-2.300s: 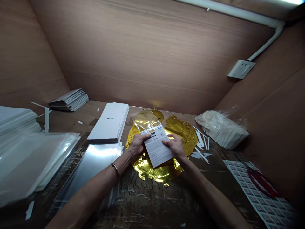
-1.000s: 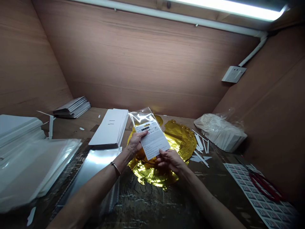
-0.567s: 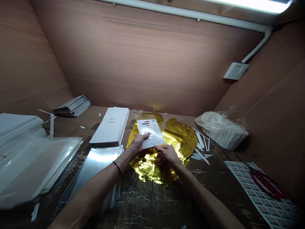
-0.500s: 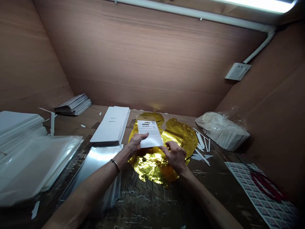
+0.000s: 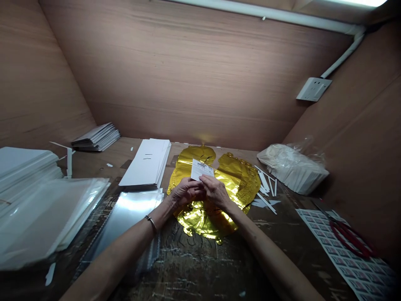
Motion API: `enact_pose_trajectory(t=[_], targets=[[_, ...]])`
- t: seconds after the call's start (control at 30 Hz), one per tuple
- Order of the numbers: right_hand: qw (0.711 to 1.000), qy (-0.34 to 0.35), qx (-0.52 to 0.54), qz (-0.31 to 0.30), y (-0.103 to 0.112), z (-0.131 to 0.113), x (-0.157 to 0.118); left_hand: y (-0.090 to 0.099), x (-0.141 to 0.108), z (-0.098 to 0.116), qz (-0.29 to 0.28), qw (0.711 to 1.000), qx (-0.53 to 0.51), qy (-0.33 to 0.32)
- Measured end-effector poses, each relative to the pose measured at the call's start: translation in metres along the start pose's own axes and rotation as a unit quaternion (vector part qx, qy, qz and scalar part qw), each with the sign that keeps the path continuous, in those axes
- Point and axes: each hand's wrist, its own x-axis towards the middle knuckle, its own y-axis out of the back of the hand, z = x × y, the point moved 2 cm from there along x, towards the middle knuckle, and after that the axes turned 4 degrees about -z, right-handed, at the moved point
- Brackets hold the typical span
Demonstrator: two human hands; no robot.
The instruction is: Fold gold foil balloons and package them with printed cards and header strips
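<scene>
A white printed card (image 5: 201,169), which looked to be in a clear bag a moment earlier, is held tilted over a pile of shiny gold foil balloons (image 5: 241,175). My right hand (image 5: 216,190) closes on its lower part, thumb on top. From the left, my left hand (image 5: 187,191) curls its fingers round the lower edge, touching my right fingers. Both hands hide the card's bottom end.
Left of the foil lie white folded cards (image 5: 145,163) and clear plastic bags (image 5: 134,213). Larger bags (image 5: 37,221) lie further left. White strips (image 5: 265,184), a bagged white stack (image 5: 294,167), a sticker sheet (image 5: 341,255) and red-handled scissors (image 5: 352,240) are on the right.
My right hand has moved left and up onto the card's lower end, meeting my left hand. The card has turned and tilted, and less of it shows.
</scene>
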Motion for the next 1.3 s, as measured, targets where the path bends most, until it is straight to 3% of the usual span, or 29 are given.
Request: enact_pose_trajectory(t=[0.37,0.63,0.87,1.07,1.3], targets=[[0.996,-0.064,-0.005,-0.063,0.010,-0.008,0.023,0.001,0.004,-0.008,0.094,0.992,0.014,-0.086],[0.997,-0.056,0.018,-0.051,0.008,-0.007,0.027,-0.001,0.005,-0.012,0.162,0.984,-0.002,-0.072],[0.997,-0.030,0.040,-0.058,0.000,-0.009,0.025,0.003,0.007,-0.019,0.245,0.967,0.046,-0.060],[0.993,-0.084,-0.071,-0.032,-0.011,-0.005,0.021,-0.008,0.001,-0.027,0.258,0.965,0.023,-0.048],[0.987,-0.087,-0.127,-0.036,-0.018,-0.003,0.025,-0.015,0.003,-0.026,0.285,0.957,0.001,-0.047]])
